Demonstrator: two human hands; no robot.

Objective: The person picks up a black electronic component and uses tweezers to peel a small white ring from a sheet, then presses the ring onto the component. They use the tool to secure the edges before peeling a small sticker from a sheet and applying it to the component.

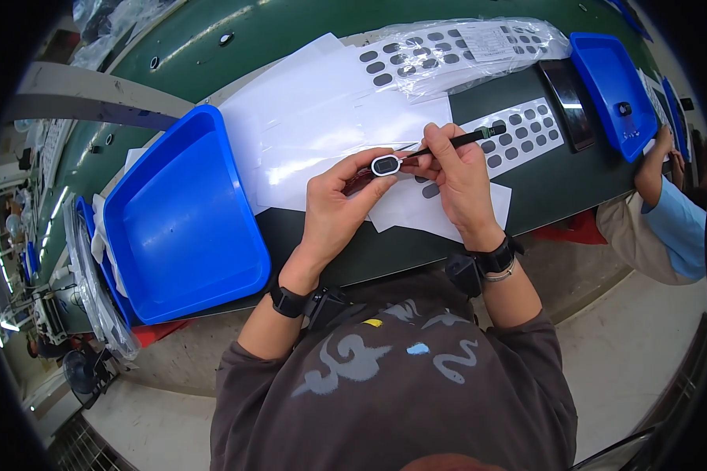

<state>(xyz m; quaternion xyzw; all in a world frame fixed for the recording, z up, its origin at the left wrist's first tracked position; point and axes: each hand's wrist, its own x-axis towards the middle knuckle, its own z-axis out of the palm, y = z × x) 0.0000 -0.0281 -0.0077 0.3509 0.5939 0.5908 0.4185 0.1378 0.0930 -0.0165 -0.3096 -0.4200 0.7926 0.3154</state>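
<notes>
Between the thumb and fingers of my left hand (330,206) is a small oval device (386,165) with a white rim and a dark face. Something dark red, partly hidden by the fingers, shows beside it. My right hand (465,182) is closed around black tweezers (470,138), whose thin tip points left, close to the device's right edge. Both hands are together above white paper sheets (306,133). Just beyond my right hand lies a white sheet with rows of dark oval stickers (524,135), partly covered by that hand.
An empty-looking blue tray (182,228) stands at left. Bagged sticker sheets (448,55) lie at the back. A black glossy slab (567,106) lies at right, beside another blue tray (609,86) with a small dark item. A co-worker's arm (653,169) reaches in at far right.
</notes>
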